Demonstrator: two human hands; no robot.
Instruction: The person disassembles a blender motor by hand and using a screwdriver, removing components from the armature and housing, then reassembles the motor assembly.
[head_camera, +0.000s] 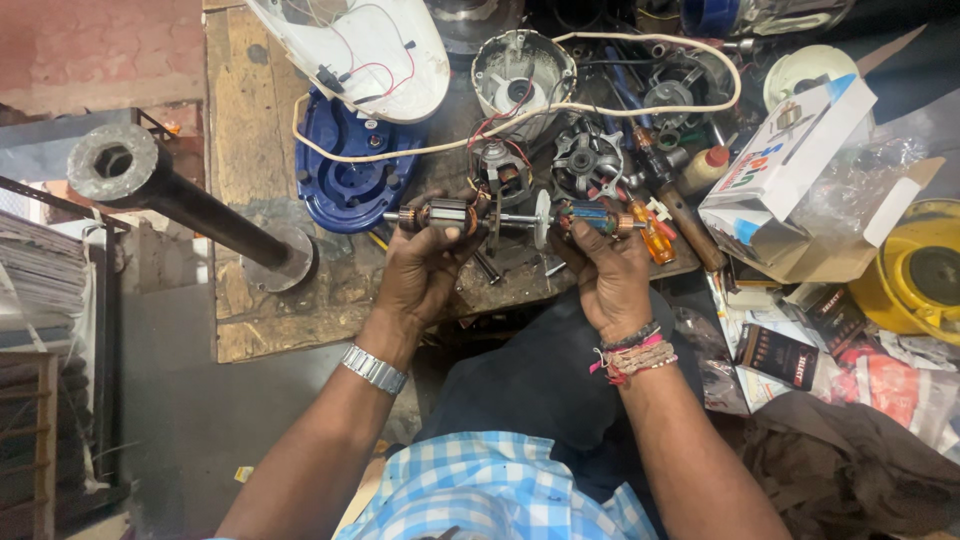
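My left hand (425, 262) fingers pinch one motor armature (445, 215), my right hand (610, 270) fingers another armature (590, 216), shafts tip to tip between them: probably heavy, rigid steel, windings fragile, so grip the cores.

Pretty tight up there: both hands (520, 265) are boxed in by the blue base (345, 165) and motor parts (585, 160) just ahead, the cardboard box (790, 160) off right, the only open room being the wooden benchtop (250, 130) left.
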